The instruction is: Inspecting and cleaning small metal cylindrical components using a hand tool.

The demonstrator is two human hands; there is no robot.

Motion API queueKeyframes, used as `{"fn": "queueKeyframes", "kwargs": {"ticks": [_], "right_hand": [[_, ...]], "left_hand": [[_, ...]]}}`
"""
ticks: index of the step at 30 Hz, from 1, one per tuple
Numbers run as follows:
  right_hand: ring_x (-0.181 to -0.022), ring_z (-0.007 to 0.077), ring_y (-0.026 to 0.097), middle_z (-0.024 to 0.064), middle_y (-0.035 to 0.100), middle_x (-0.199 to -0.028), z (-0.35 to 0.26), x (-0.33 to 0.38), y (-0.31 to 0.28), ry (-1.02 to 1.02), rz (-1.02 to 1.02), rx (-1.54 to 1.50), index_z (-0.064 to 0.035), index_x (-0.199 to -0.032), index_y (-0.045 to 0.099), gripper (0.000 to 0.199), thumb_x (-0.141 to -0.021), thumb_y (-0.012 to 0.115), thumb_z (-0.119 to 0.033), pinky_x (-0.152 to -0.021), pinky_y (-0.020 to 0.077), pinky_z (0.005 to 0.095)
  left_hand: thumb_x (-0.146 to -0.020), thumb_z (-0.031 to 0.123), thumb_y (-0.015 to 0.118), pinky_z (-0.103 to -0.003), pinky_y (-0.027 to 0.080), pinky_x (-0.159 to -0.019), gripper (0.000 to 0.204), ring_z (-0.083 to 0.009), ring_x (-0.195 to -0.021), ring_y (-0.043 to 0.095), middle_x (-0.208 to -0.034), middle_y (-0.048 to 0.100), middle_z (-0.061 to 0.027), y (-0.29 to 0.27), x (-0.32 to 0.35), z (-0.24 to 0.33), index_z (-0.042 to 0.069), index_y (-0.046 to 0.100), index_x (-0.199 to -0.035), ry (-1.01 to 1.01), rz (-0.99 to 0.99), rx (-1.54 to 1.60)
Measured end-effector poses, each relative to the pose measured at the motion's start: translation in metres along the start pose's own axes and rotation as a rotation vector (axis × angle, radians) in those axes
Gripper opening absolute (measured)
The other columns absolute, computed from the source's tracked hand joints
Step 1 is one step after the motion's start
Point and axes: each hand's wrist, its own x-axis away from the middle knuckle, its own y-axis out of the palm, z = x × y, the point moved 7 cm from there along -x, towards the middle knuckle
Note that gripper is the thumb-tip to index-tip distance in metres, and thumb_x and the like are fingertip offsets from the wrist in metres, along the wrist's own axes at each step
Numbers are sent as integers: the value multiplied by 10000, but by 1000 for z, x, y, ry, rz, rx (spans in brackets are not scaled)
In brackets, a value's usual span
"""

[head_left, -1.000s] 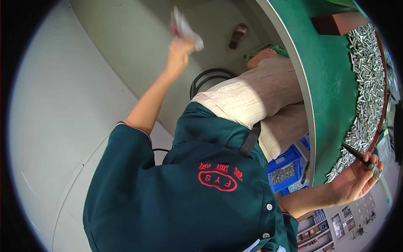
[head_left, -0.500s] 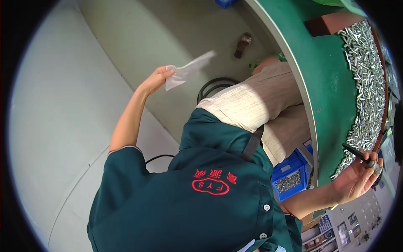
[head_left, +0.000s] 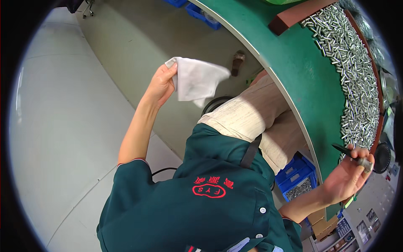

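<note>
My left hand (head_left: 161,84) is closed on one edge of a white cloth (head_left: 199,80), which hangs out to the right over the floor. At the right, my right hand (head_left: 345,180) grips a slim black pointed tool (head_left: 344,150) between thumb and fingers. A greyish lump (head_left: 366,164) shows at its rear end; whether it is part of the tool I cannot tell. The tool's tip points left over the green tabletop (head_left: 310,96). Just beyond that hand lies a long heap of small silvery metal pins (head_left: 354,80).
A reddish-brown bar (head_left: 294,19) borders the heap's far end. Below the table edge stands a blue bin (head_left: 289,174) with metal parts inside. More blue bins (head_left: 201,16) sit on the floor at the top. A black round object (head_left: 382,158) is right of my right hand.
The white cloth has swung and spread out wider, with my left hand still holding it. The whole view has shifted, bringing more floor and bins in. The right hand keeps its tool.
</note>
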Motion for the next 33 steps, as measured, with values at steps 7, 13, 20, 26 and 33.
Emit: {"fn": "queueKeyframes", "kwargs": {"ticks": [7, 13, 20, 26, 33], "right_hand": [[-894, 295, 602, 195, 568, -967, 65, 7, 150, 221, -250, -341, -32, -1025, 412, 281, -804, 521, 104, -852, 479, 415], [-948, 230, 599, 136, 562, -984, 125, 15, 237, 383, -249, -551, -31, -1023, 401, 277, -825, 541, 103, -848, 479, 319], [-924, 188, 601, 113, 567, -960, 150, 27, 267, 470, -354, -458, -29, -1001, 423, 257, -818, 568, 79, -827, 489, 292], [-886, 168, 597, 109, 580, -950, 145, 19, 275, 79, -408, -160, -15, -958, 468, 219, -798, 599, 58, -763, 504, 277], [-782, 152, 595, 104, 603, -906, 159, 14, 267, 94, -313, -69, -3, -965, 488, 229, -778, 608, 56, -707, 500, 264]], "left_hand": [[-884, 158, 533, -291, 455, -869, 293, -152, -976, 567, -1065, 579, -77, 10, 22, 1, 5, 490, -1131, -111, 139, 244], [-847, 111, 587, -297, 461, -867, 318, -154, -958, 580, -1047, 595, -77, 11, 41, -4, -7, 503, -1131, -139, 183, 154], [-859, 81, 572, -269, 463, -836, 262, -122, -925, 582, -1020, 607, -61, 6, 47, -5, -9, 526, -1100, -109, 186, 94], [-858, 87, 581, -252, 463, -801, 239, -103, -901, 577, -995, 613, -51, -11, 44, -6, -2, 543, -1077, -96, 241, 43], [-845, 83, 588, -261, 471, -754, 237, -107, -853, 585, -952, 620, -44, -21, 41, -6, -6, 539, -1059, -82, 322, -93]]}}
